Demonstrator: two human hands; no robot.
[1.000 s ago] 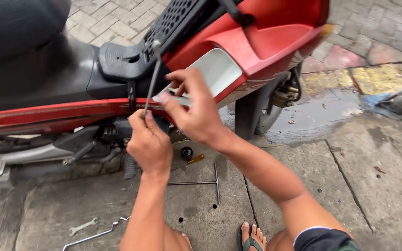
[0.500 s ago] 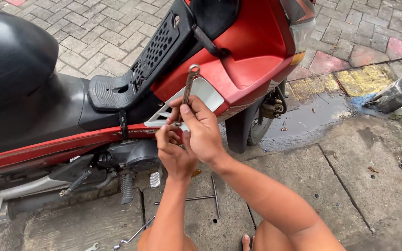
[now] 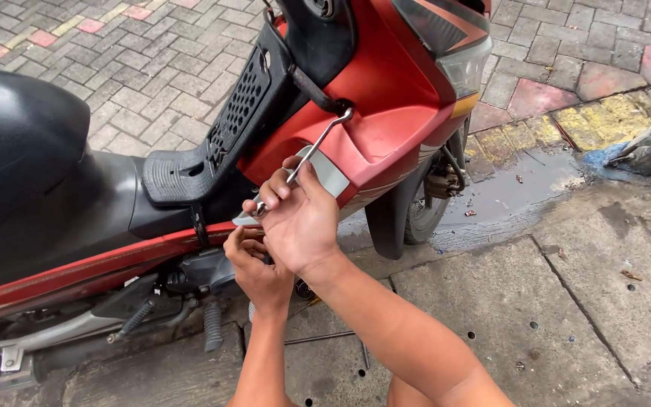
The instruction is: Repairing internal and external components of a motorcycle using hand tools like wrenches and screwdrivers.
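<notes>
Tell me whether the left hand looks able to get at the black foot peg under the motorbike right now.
Probably yes. The left hand sits low beside the red motorbike, close to the foot peg, with nothing visible between them. The right hand holds the wrench higher up, out of the way.

The right hand (image 3: 299,226) grips a bent metal wrench (image 3: 316,147) by its shaft, the tool's head up against the red side fairing (image 3: 386,98) of a motorcycle. The left hand (image 3: 258,271) sits just below, fingers curled at the bodywork's lower edge. A black seat (image 3: 24,151) fills the left; a puddle (image 3: 521,192) lies on the pavement
</notes>
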